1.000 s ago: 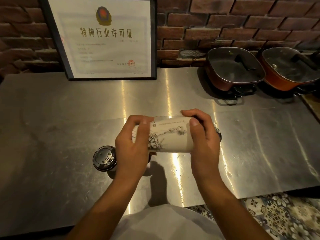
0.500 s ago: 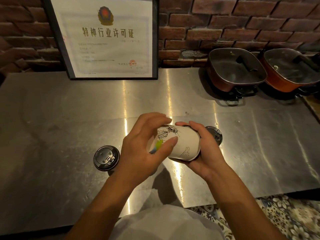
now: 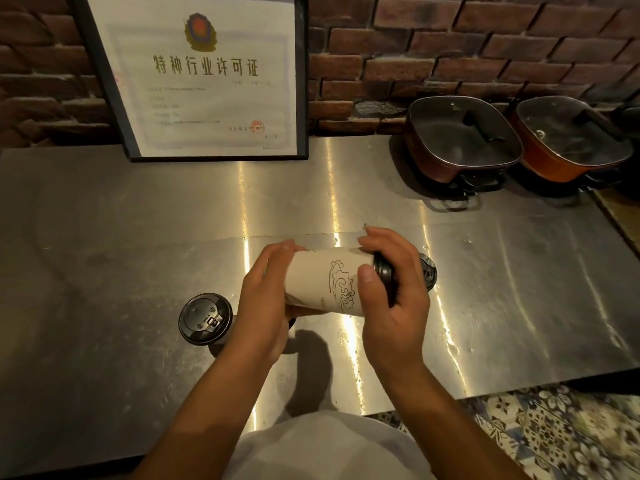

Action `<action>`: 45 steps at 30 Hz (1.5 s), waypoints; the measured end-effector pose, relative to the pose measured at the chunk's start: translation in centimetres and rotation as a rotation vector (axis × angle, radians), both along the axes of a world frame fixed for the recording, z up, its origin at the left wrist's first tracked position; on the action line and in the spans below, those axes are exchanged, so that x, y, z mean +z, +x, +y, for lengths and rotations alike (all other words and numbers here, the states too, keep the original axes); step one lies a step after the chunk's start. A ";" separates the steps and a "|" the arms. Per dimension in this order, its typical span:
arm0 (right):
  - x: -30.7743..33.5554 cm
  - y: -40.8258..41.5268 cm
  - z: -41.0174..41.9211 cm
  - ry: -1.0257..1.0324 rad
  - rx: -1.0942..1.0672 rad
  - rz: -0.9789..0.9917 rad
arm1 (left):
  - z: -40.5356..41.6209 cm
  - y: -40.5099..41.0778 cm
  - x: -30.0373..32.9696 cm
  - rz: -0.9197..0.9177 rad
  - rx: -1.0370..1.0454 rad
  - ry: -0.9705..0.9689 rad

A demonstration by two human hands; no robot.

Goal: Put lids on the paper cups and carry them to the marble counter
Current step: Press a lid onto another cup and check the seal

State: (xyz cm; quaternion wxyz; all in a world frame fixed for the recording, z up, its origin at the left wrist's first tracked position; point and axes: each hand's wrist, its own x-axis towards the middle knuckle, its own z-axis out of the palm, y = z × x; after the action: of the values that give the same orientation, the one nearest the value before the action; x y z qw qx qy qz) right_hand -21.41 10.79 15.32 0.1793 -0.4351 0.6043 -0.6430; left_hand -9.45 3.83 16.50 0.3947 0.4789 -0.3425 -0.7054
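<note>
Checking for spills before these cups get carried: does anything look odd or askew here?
No spill shows on the steel counter. The odd thing is the paper cup: both hands hold it on its side, the right hand at its black lid, the left hand at its base.

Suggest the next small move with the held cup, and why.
Probably turn the cup upright and set it on the steel table: both hands (left, right) hold it sideways, and a black lid already sits on its right end.
</note>
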 end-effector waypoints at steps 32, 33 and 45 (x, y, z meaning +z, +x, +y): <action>-1.4 -3.0 1.6 0.276 0.170 -0.921 | 1.8 0.6 -3.3 -0.520 -0.417 -0.633; -1.3 -3.2 1.7 0.278 0.114 -0.874 | 1.9 0.5 -3.6 -0.628 -0.419 -0.705; -2.0 -4.4 2.0 0.498 0.115 -0.350 | 3.6 -1.2 -5.7 -0.465 -0.512 -0.523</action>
State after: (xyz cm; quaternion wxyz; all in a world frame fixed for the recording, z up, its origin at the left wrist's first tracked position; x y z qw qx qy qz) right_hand -25.82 12.75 13.31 0.4180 -0.2939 0.6774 -0.5291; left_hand -10.65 7.45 10.84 0.2275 0.4087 -0.6973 -0.5431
